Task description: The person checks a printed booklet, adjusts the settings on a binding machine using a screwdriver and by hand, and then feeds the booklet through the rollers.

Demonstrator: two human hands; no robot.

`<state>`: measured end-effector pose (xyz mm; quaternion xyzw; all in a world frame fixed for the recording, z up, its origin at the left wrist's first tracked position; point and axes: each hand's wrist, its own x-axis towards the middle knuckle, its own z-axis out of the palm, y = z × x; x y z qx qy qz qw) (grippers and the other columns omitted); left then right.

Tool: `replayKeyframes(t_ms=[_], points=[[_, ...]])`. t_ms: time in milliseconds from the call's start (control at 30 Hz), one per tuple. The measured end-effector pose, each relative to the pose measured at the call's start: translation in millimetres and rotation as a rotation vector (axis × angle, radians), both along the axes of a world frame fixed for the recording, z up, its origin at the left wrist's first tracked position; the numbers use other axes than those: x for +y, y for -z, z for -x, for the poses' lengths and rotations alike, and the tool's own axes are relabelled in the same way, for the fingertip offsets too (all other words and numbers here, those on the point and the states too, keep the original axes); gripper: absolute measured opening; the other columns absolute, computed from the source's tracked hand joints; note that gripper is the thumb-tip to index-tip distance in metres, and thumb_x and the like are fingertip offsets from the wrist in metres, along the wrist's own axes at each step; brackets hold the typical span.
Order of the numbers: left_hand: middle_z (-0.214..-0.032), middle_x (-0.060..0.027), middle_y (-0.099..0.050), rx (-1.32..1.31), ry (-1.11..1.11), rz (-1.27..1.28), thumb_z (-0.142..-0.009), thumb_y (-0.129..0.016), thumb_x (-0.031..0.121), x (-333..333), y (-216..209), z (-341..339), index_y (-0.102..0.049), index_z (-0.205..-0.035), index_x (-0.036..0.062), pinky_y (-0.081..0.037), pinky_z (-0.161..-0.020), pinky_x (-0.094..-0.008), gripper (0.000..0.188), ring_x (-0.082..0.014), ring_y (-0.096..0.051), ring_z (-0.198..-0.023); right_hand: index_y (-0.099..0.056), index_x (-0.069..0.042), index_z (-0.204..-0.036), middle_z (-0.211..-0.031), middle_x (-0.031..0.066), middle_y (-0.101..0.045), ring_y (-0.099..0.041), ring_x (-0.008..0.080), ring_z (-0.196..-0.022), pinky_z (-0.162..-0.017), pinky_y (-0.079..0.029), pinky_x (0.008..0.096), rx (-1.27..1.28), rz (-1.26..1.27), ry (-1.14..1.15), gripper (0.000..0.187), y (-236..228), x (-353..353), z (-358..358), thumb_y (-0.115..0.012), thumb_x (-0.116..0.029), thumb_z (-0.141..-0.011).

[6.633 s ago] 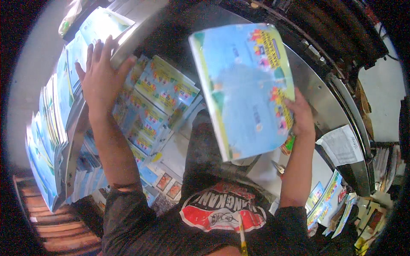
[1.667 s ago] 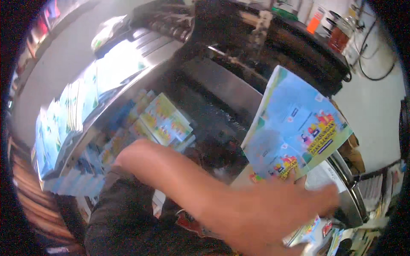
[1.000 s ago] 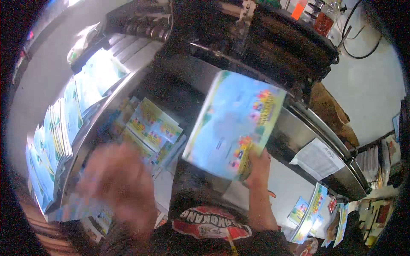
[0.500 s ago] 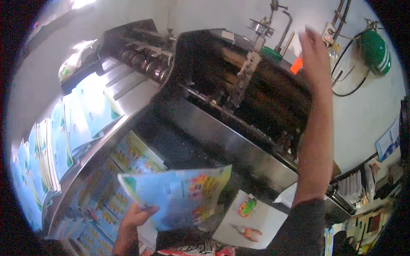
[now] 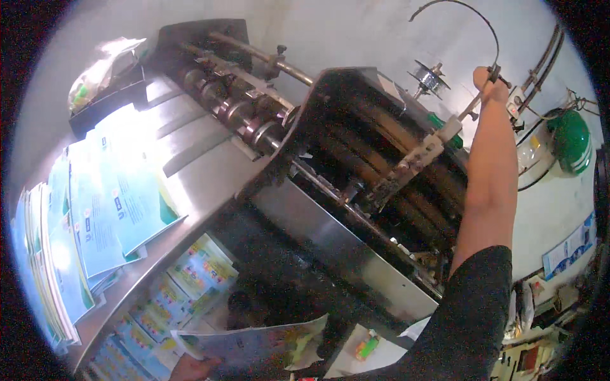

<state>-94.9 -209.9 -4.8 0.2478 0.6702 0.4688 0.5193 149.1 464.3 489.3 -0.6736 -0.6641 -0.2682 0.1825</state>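
At the lower edge my left hand (image 5: 194, 368) is closed on one end of a printed booklet (image 5: 254, 348), its far end stretching right above my lap. My right arm reaches up over the machine (image 5: 381, 152). At its end my right hand (image 5: 489, 84) is wrapped round the upper part of a thin metal rod (image 5: 473, 105). That rod rises from a worn metal arm (image 5: 413, 165) angled across the machine's dark opening. A curved wire (image 5: 473, 7) arches above the fist, and a metal wire spool (image 5: 430, 79) sits to its left.
Overlapping blue booklets (image 5: 114, 197) lie on the metal table (image 5: 184, 140) at left, beside shiny rollers (image 5: 232, 114). Below, more colourful printed stacks (image 5: 159, 298) stand. A white board (image 5: 352, 362) holds a small green-and-orange item (image 5: 366, 347). A green lamp shade (image 5: 569, 143) hangs right.
My right hand, open and blurred before, has closed on the rod. The booklet in my left hand sits lower in view. The view has shifted, and the orange-handled pliers have left it.
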Motion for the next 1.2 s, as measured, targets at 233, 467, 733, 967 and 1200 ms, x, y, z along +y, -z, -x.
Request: replayKeyframes(t_ms=[233, 467, 733, 967, 1200], points=[[-0.119, -0.0111, -0.056, -0.189, 0.003, -0.015, -0.073, -0.073, 0.008, 6, -17, 12, -0.045, -0.125, 0.0014, -0.043, -0.094, -0.0389, 0.059, -0.0249, -0.053, -0.109, -0.052, -0.007, -0.120, -0.109, 0.0127, -0.059, -0.055, 0.0232, -0.102, -0.085, -0.044, 0.0367, 0.045, -0.136, -0.027, 0.046, -16, -19, -20, -0.044, -0.039, -0.089], [-0.091, -0.0042, -0.062, -0.085, 0.302, -0.334, -0.081, -0.063, 0.009, 14, -15, 19, -0.059, -0.106, 0.0000, -0.047, -0.074, -0.0311, 0.027, -0.0136, -0.057, -0.085, -0.050, 0.000, -0.120, -0.101, 0.0181, -0.062, -0.060, 0.0276, -0.094, -0.076, -0.048, 0.0380, 0.179, -0.860, -0.338, 0.046, -32, -175, -35, -0.049, -0.033, -0.089], [-0.087, -0.0086, -0.064, 0.166, 0.793, -0.591, -0.083, -0.062, 0.016, 50, -39, 6, -0.059, -0.107, 0.0009, -0.048, -0.068, -0.0340, 0.029, -0.0145, -0.058, -0.075, -0.040, -0.005, -0.133, -0.128, 0.0209, -0.049, -0.050, 0.0368, -0.115, -0.098, -0.041, 0.0430, 0.065, 1.110, -1.103, 0.074, 239, -460, -56, -0.063, -0.050, -0.079], [-0.109, -0.0131, -0.062, 0.119, 0.549, -0.635, -0.082, -0.067, 0.022, 134, -136, -95, -0.047, -0.125, 0.0002, -0.048, -0.085, -0.0349, 0.052, -0.0229, -0.063, -0.092, -0.054, -0.001, -0.116, -0.101, 0.0081, -0.063, -0.061, 0.0169, -0.090, -0.080, -0.049, 0.0317, 1.005, 0.830, -0.618, 0.042, 287, -495, -283, -0.070, -0.010, -0.078], [-0.091, -0.0081, -0.064, 0.630, 0.071, -0.800, -0.087, -0.058, 0.016, 259, -236, -105, -0.054, -0.115, 0.0006, -0.046, -0.065, -0.0246, 0.032, -0.0138, -0.061, -0.074, -0.041, 0.003, -0.129, -0.119, 0.0178, -0.052, -0.049, 0.0243, -0.108, -0.095, -0.037, 0.0332, 1.242, 0.708, 0.058, 0.055, 380, -575, -460, -0.062, -0.011, -0.080]])
